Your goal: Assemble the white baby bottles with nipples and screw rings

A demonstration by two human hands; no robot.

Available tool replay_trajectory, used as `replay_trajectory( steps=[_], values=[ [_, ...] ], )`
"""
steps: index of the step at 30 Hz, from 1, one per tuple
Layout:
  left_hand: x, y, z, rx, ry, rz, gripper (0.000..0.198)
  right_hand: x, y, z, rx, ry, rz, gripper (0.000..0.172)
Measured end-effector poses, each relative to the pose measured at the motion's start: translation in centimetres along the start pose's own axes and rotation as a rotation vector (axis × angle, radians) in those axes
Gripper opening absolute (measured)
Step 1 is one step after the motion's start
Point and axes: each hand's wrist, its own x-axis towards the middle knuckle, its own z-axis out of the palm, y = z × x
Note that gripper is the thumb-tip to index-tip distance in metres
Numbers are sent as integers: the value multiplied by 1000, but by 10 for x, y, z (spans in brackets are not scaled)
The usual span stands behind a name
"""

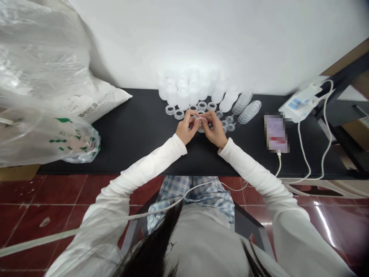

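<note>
My left hand [187, 126] and my right hand [212, 127] meet over the middle of the table. Both are closed, fingertips and thumbs pinching one small clear plastic ring [201, 118] between them. Just beyond my fingers lie several more clear rings [170, 110]. Behind those stand several translucent white bottles [183, 94] against the wall. Right of my right hand, several small clear caps with loops [231, 127] lie flat. Two stacks of nested clear plastic cups [250, 112] rest on their sides farther right. My fingers partly hide the held ring.
Large plastic bags [43, 57] fill the left end of the black table [135, 134]. On the right are a blurred-out phone [276, 132] on a charging cable and a white power strip [300, 102]. A white cable [161, 212] crosses over my lap.
</note>
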Motion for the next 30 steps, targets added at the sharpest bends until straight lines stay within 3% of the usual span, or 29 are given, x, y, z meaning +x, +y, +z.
replay_trajectory(
  steps=[8, 18, 25, 30],
  values=[
    [-3, -1, 1, -96, -41, 26, 39, -2, -1, -3, -18, 3, -20, 36],
    [-3, -4, 5, -46, 19, 89, 37, 1, -4, -5, -6, 17, -18, 37],
    [-6, 2, 8, -90, 10, 31, 39, 0, -4, -2, -11, 68, 12, 44],
    [-6, 0, 7, -86, 4, -46, 43, -3, 1, 2, 45, 24, 87, 41]
  ],
)
